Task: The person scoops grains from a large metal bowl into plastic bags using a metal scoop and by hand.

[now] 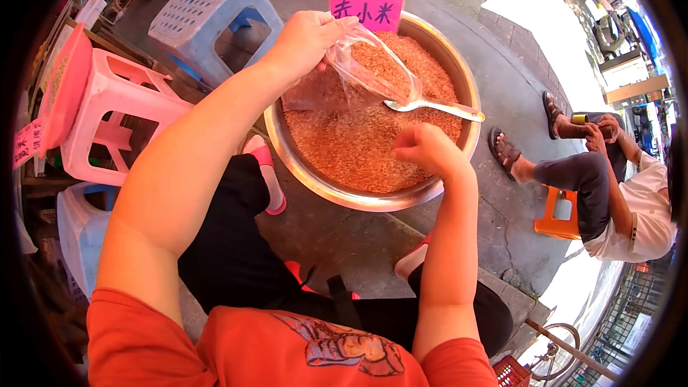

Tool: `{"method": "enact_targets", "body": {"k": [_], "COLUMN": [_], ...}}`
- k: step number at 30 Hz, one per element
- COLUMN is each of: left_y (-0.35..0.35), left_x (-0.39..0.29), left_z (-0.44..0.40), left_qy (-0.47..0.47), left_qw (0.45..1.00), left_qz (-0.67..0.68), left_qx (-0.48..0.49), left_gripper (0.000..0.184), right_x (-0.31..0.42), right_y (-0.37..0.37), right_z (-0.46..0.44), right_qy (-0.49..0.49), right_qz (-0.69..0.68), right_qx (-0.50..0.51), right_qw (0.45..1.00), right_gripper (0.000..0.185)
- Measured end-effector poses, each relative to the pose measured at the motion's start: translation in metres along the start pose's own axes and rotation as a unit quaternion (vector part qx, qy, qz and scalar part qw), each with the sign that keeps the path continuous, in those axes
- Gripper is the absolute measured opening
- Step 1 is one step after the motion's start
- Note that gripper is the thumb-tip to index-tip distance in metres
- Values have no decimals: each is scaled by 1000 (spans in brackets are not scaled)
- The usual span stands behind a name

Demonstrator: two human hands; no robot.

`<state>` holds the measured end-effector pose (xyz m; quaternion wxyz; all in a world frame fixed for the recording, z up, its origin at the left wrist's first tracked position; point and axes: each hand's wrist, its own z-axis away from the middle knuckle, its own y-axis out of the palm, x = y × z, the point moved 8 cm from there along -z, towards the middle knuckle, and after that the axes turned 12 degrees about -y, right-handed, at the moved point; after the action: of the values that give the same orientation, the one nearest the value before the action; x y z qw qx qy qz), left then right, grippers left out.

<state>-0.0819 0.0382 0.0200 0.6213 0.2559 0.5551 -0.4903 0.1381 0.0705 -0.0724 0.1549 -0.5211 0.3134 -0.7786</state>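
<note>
Grey paving [516, 229] is bordered by a brightly sunlit strip [573, 57]. A blue stool [208, 11] and a pink stool [136, 100] are positioned at the left; an orange stool [559, 215] is occupied at the right.

Bright daylight, glare, fisheye-curved edges

A blue-grey plastic stool [204, 11] stands at upper left of the frame, with a pink stool [125, 111] below it; at right, a person [616, 179] sits on an orange stool [557, 215], above a bicycle wheel [562, 351] at lower right
</note>
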Motion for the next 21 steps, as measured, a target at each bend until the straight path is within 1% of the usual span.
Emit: {"method": "enact_targets", "body": {"k": [2,4,6,7,8,10,12,13,16,18,19,20,21], "left_y": [-2,-5,-7,-7,-5,-1,-3,-3,-4,-6,-6,-6,-4], "left_x": [-5,-5,-2,-2,-2,-10,-12,-13,-16,-17,-17,-22,-25], "left_z": [3,5,4,1,0,6,8,7,9,10,9,12,16], "left_qy": [10,11,17,22,27,30,49,78,97,96,96,121,147], "left_qw": [999,998,997,997,997,993,984,974,970,966,964,954,944], "left_qz": [-32,-58,-71,-74,-77,-114,-168,-206,-212,-228,-236,-255,-273], "left_qx": [-11,-10,-5,1,10,-6,-39,-52,-63,-76,-80,-97,-112], "left_gripper": [39,40,40,40,41,41,43,44,45,45,44,43,43], "right_x": [15,23,33,44,45,42,38,37,37,13,7,-3,-13], "right_y": [33,70,82,82,83,78,68,63,19,-4,-16,-23,-29], "right_z": [2,3,4,7,6,-1,-7,-11,-11,-10,-5,2,5], "right_qy": [-13,-27,0,-20,-23,-28,-56,-74,-178,-86,-78,-33,-20], "right_qz": [42,145,194,169,130,55,40,32,64,-17,-52,-100,-108], "right_qx": [98,89,75,90,74,32,-40,-74,-206,-157,-171,-174,-186], "right_qw": [994,985,978,981,988,998,997,994,960,984,981,979,976], "right_gripper": [26,26,27,27,27,28,27,27,26,29,29,27,28]}}
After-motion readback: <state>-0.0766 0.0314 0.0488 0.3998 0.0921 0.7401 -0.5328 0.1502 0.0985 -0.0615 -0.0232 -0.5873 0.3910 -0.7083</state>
